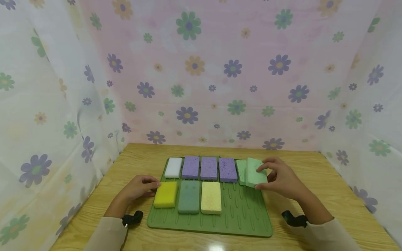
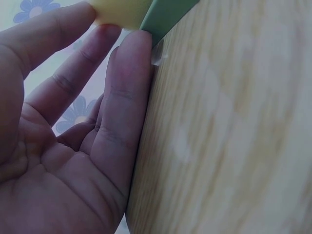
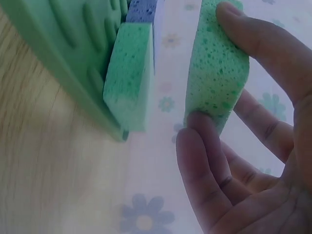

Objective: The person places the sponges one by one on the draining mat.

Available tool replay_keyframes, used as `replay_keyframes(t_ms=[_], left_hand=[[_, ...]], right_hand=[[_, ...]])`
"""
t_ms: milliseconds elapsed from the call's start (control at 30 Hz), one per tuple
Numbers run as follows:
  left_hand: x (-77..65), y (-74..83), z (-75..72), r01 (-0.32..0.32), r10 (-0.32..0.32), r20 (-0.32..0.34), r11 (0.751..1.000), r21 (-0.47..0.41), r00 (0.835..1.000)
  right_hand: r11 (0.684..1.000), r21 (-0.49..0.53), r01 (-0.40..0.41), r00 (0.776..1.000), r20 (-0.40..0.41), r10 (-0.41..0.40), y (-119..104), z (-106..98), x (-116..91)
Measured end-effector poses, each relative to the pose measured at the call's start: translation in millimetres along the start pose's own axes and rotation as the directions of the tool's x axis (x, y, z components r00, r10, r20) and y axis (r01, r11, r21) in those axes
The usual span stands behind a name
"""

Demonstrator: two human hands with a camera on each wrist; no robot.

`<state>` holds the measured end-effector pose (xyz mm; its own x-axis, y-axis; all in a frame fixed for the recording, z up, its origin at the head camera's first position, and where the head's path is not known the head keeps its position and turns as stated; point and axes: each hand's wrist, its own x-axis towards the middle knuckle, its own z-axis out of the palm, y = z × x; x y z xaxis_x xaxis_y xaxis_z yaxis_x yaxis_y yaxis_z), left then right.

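Note:
Pinched between the right hand's [image 1: 281, 177] thumb and fingers is a light green sponge [image 1: 253, 173]. In the right wrist view that held sponge [image 3: 217, 73] stands apart from a second light green sponge [image 3: 127, 73], which lies at the mat's far right corner. In the head view the held one partly covers this second sponge [image 1: 241, 172]. My left hand [image 1: 138, 190] touches the left edge of a bright yellow sponge [image 1: 165, 195] with its fingertips, the fingers fairly straight. The left wrist view shows these fingertips against the yellow sponge [image 2: 127, 10] beside the mat's edge.
Beneath the sponges is a green ridged mat [image 1: 238, 223] on a wooden table [image 1: 295, 240]. The back row also has a white sponge [image 1: 173, 168] and purple sponges [image 1: 208, 168]. A grey-green sponge [image 1: 189, 197] and pale yellow sponge [image 1: 211, 197] lie in front. Flowered cloth [image 1: 213, 76] surrounds the table.

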<state>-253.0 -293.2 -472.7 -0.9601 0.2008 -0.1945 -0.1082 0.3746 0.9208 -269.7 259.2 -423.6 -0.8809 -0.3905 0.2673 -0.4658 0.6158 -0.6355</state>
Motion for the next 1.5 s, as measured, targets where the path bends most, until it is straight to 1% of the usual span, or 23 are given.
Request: replay_keyframes(t_ms=[200,333,500,600,900,1133,1367,1500], left_hand=[[-1.3,-0.1,0.2,0.007,-0.007,0.002,1.0,-0.008,1.0],[-0.9,0.4,0.2,0.01,-0.01,0.005,1.0,-0.012,1.0],[-0.7,1.8,-0.4,0.015,-0.015,0.002,1.0,-0.024,1.0],[-0.9,2.1,-0.4,0.015,-0.015,0.002,1.0,-0.018,1.0],[-0.4,0.9,-0.8,0.005,-0.005,0.003,1.0,-0.008,1.0],[-0.4,0.8,-1.3,-0.001,0.001,0.007,1.0,-0.001,1.0],[-1.5,2.4,-0.8,0.001,-0.001,0.008,1.0,-0.004,1.0],[-1.9,2.7,-0.9,0.002,-0.002,0.011,1.0,-0.007,1.0]], right_hand=[[1.0,0.01,0.008,0.999,0.041,-0.008,-9.0,6.8,-1.1],[1.0,0.029,0.01,0.996,0.093,-0.013,-14.8,12.7,-3.0],[0.997,0.069,0.034,0.981,0.187,-0.047,-22.4,22.7,-4.5],[0.996,0.073,0.042,0.974,0.219,-0.057,-26.5,27.6,-5.5],[0.997,0.075,0.012,0.964,0.264,-0.031,-35.6,39.2,-8.7],[0.996,0.085,0.041,0.95,0.306,-0.065,-43.3,48.7,-10.8],[0.994,0.104,0.023,0.938,0.342,-0.057,-42.6,57.3,-12.5],[0.994,0.106,0.015,0.936,0.349,-0.051,-43.0,58.4,-12.8]])
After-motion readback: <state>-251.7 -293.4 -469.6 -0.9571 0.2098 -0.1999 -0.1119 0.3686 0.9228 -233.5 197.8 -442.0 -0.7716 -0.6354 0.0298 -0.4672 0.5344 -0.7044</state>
